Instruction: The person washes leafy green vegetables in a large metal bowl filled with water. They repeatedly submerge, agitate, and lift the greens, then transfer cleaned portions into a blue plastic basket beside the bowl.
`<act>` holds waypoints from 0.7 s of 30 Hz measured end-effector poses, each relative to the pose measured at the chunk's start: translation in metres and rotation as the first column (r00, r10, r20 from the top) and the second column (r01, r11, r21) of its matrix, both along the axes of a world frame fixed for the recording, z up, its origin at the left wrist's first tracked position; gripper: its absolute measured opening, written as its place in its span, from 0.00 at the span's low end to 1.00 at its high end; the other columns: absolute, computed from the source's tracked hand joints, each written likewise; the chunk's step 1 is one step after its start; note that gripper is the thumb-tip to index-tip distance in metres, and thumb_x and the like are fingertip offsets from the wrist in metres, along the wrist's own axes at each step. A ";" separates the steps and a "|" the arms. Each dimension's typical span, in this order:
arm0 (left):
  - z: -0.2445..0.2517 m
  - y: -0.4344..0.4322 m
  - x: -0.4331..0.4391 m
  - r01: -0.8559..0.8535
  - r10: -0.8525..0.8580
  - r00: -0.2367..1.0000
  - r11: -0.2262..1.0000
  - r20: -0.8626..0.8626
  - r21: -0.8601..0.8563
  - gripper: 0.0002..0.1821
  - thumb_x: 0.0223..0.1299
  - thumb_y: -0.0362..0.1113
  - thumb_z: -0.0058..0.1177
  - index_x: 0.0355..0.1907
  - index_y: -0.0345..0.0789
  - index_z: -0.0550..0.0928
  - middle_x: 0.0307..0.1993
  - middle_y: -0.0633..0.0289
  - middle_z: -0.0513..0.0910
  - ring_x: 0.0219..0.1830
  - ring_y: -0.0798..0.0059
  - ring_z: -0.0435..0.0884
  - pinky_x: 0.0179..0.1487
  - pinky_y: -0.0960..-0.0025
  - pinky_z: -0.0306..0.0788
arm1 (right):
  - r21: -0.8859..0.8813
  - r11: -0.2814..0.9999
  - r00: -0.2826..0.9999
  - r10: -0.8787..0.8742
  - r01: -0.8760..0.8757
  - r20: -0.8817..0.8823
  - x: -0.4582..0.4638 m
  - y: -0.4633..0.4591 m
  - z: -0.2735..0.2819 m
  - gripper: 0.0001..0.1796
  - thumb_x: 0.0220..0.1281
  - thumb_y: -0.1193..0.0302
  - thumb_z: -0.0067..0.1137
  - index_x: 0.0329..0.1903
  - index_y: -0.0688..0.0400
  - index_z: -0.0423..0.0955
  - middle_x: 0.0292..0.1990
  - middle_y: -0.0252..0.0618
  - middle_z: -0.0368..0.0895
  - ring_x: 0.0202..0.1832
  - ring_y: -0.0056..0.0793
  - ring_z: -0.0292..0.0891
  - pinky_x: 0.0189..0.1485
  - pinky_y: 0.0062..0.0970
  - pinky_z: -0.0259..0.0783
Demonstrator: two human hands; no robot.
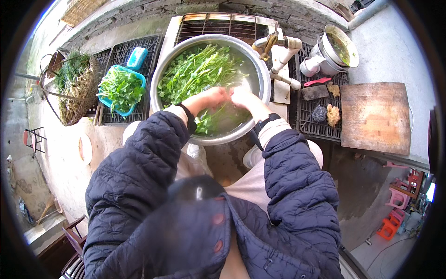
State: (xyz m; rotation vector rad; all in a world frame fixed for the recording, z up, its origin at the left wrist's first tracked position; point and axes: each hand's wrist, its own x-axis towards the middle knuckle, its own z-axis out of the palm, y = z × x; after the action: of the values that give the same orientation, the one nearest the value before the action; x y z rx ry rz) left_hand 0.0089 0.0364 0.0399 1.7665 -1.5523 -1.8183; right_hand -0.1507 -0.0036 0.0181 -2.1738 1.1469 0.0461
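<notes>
A large round metal basin (223, 141) of water stands before me. Leafy green stems (195, 71), which look like coriander or celery, fill its left and upper part. My left hand (214, 96) and my right hand (239, 96) meet over the basin, close to the water, fingers curled towards each other. Glare and blur hide whether anything is between the fingers. A smaller clump of greens (208, 122) floats just below the hands. Cloudy water (240, 108) shows at the right side of the basin.
A brass tap (266, 47) on white pipes overhangs the basin's right rim. To the left are a blue basket (130, 112) of leafy greens and a woven basket (83, 94) of rooted plants. Right: stacked pots (331, 59), a pink brush (317, 82), scourers (318, 113) and a wooden board (376, 118).
</notes>
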 end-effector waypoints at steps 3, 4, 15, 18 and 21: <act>0.013 -0.001 0.015 -0.246 0.338 0.850 0.933 -0.403 0.264 0.07 0.66 0.41 0.48 0.36 0.41 0.74 0.21 0.73 0.71 0.18 0.85 0.66 0.23 0.80 0.64 | 0.676 0.706 0.810 -0.513 0.211 0.283 -0.007 -0.008 0.013 0.07 0.64 0.68 0.50 0.38 0.57 0.75 0.27 0.35 0.77 0.22 0.17 0.69 0.21 0.16 0.60; 0.017 -0.001 0.021 -0.237 0.373 0.761 0.921 -0.530 0.309 0.05 0.66 0.39 0.49 0.36 0.41 0.74 0.22 0.74 0.72 0.20 0.85 0.67 0.25 0.80 0.65 | 0.732 0.669 0.760 -0.541 0.129 0.360 -0.007 -0.010 0.018 0.08 0.64 0.68 0.51 0.39 0.58 0.75 0.26 0.35 0.77 0.21 0.17 0.68 0.21 0.15 0.59; 0.014 0.004 0.017 -0.310 0.384 0.791 0.923 -0.476 0.230 0.12 0.56 0.26 0.55 0.44 0.30 0.75 0.34 0.57 0.80 0.33 0.71 0.81 0.38 0.69 0.78 | 0.467 0.846 0.800 -0.458 0.258 0.388 -0.007 -0.002 0.026 0.13 0.51 0.67 0.67 0.37 0.61 0.79 0.26 0.33 0.79 0.26 0.19 0.71 0.28 0.21 0.66; 0.005 0.004 0.004 -0.046 0.062 0.994 0.985 0.093 -0.167 0.07 0.55 0.29 0.53 0.36 0.29 0.80 0.22 0.63 0.78 0.23 0.76 0.78 0.27 0.72 0.72 | 0.183 0.947 0.955 -0.284 0.265 0.088 -0.008 -0.002 0.017 0.14 0.45 0.66 0.70 0.32 0.64 0.81 0.22 0.39 0.80 0.25 0.23 0.74 0.29 0.23 0.68; 0.002 0.006 -0.005 0.158 -0.135 0.974 0.980 0.182 -0.119 0.10 0.56 0.39 0.55 0.29 0.35 0.82 0.16 0.64 0.76 0.18 0.77 0.75 0.25 0.70 0.69 | 0.016 0.998 0.998 -0.057 0.058 -0.040 -0.004 0.002 0.014 0.16 0.43 0.67 0.70 0.35 0.62 0.81 0.23 0.37 0.80 0.25 0.21 0.73 0.27 0.22 0.66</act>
State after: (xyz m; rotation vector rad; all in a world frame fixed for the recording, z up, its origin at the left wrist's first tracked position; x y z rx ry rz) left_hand 0.0037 0.0424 0.0420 1.8331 -1.8695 -1.6139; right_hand -0.1548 -0.0017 0.0321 -2.1321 1.2263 0.0732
